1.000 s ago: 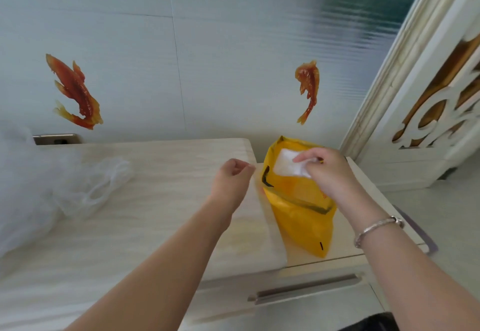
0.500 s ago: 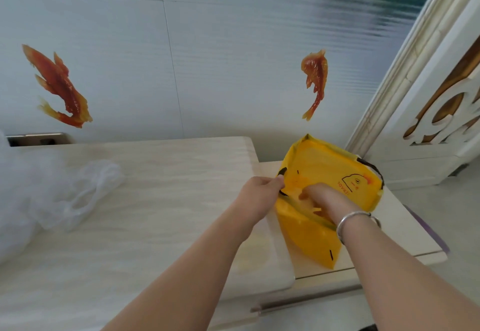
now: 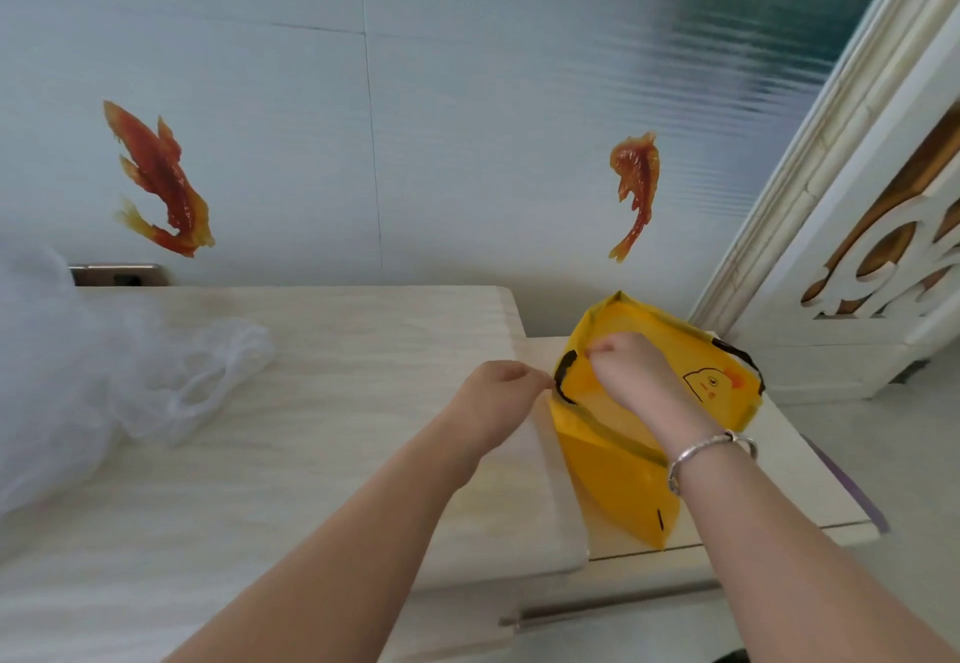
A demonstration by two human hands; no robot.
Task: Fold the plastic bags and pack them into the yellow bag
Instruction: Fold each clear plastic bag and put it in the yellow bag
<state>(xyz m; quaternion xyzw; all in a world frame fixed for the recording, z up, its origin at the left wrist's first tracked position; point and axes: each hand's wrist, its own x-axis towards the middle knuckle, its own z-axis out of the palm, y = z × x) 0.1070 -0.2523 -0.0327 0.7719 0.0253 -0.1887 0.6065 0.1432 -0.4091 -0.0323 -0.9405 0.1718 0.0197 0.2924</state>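
The yellow bag with a duck print and black handles stands open on the lower cabinet top, right of the table. My left hand pinches its left rim beside a black handle. My right hand sits over the bag's mouth with its fingers curled, the fingertips pinched at the inner left wall near the rim. The white folded bag is out of sight inside. A heap of clear plastic bags lies at the table's left.
The pale wooden table ends just left of the yellow bag. The lower cabinet top has a drawer handle below. A carved white door stands at the right. A wall socket sits behind the clear bags.
My right hand carried the white folded bag into the yellow bag, then rose from deep inside to the mouth. My left hand moved over and took the bag's left rim.
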